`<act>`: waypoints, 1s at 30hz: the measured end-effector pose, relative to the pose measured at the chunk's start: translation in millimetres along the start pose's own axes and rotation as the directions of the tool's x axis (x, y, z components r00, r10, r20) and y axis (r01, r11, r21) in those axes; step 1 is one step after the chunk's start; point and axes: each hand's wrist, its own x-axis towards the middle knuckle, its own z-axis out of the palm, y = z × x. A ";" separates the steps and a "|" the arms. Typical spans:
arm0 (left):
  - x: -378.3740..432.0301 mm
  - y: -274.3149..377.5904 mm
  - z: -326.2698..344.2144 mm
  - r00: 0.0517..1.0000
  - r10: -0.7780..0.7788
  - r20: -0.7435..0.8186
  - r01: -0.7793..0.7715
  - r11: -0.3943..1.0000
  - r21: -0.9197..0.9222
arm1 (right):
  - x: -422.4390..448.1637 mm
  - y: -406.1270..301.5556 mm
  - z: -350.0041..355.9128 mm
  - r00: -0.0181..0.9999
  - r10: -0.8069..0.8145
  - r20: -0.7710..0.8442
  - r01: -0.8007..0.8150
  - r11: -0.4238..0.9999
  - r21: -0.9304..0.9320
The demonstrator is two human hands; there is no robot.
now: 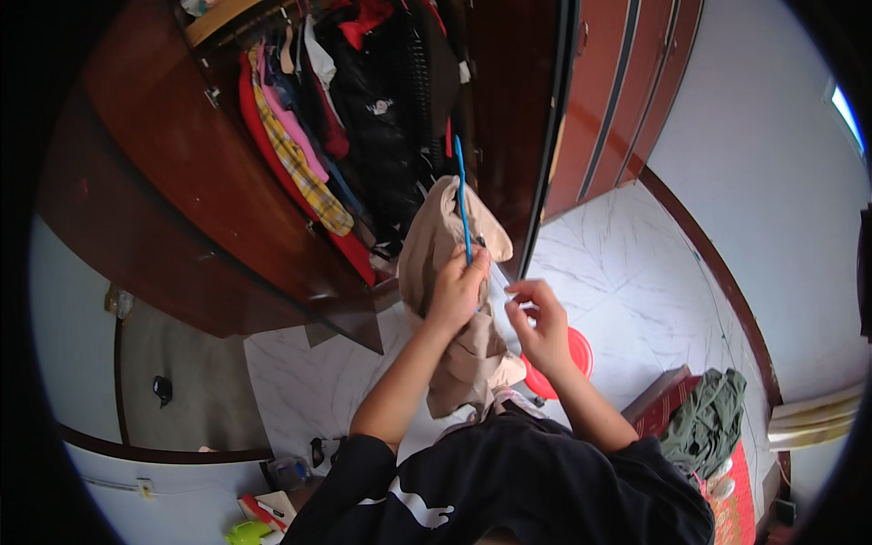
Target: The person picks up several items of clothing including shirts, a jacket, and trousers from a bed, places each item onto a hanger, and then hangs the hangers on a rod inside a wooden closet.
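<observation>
A beige garment hangs in front of me, folds of it reaching down towards my legs. My left hand grips a blue clothes hanger together with the upper part of the garment; the hanger's blue end points up towards the wardrobe. Just right of the cloth, my right hand is raised with its thumb and fingers curled and slightly apart, and nothing shows between them. Which part of the garment is at the top, and most of the hanger's lower part, cannot be made out.
Ahead stands an open dark-wood wardrobe with hanging clothes, among them a black puffer jacket and a yellow checked garment. A red round stool or basin is on the tiled floor behind my right hand. Green cloth lies at the lower right.
</observation>
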 end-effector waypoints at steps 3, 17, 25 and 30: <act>17.2 -11.2 7.1 0.994 -0.036 -0.100 0.038 0.999 0.015 | -0.9 -6.5 5.8 0.969 -0.005 0.247 0.023 0.997 -0.073; 207.3 -24.2 -3.6 0.996 0.087 0.020 -0.089 0.989 0.114 | 202.1 73.0 -4.5 0.852 0.044 0.522 -0.314 0.841 0.441; 315.2 -5.1 -47.6 0.981 0.191 -0.032 -0.175 0.948 0.266 | 340.0 75.1 19.7 0.790 -0.067 0.610 -0.437 0.637 0.635; 381.6 9.6 -116.2 0.800 0.512 -0.312 -0.334 0.813 0.477 | 395.8 49.4 26.7 0.830 -0.051 0.556 -0.331 0.757 0.563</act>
